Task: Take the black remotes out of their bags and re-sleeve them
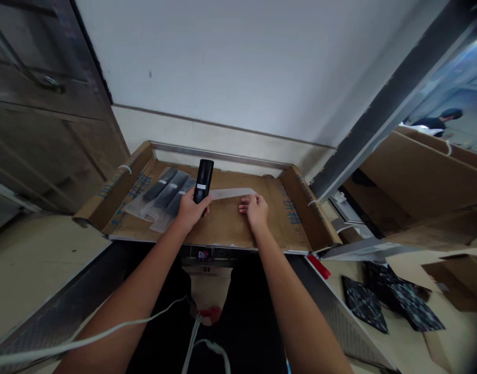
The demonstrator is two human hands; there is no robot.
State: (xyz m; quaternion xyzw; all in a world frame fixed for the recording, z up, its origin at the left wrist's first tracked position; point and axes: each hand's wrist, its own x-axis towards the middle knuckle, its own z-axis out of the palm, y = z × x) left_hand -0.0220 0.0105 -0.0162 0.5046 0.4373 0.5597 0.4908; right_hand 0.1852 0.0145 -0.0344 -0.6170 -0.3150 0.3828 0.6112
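My left hand [192, 205] is closed around a long black object with a white label [204, 179], held upright over a cardboard-lined tray; its exact kind is unclear. From the left thumb to my right hand [256, 210] stretches a thin translucent strip [232, 192], perhaps plastic film. The right thumb and fingertips pinch its far end, the other fingers curled loosely. Left of the left hand, several similar black objects in clear plastic sleeves [166, 195] lie side by side on the cardboard.
Raised cardboard walls [306, 208] edge the tray [222, 228]. Behind it rises a white panel [222, 67]. At right stand a large cardboard box [428, 182] and, on the floor, dark patterned bags [394, 296]. A white cable [106, 330] crosses my left forearm. Another person [436, 122] is far right.
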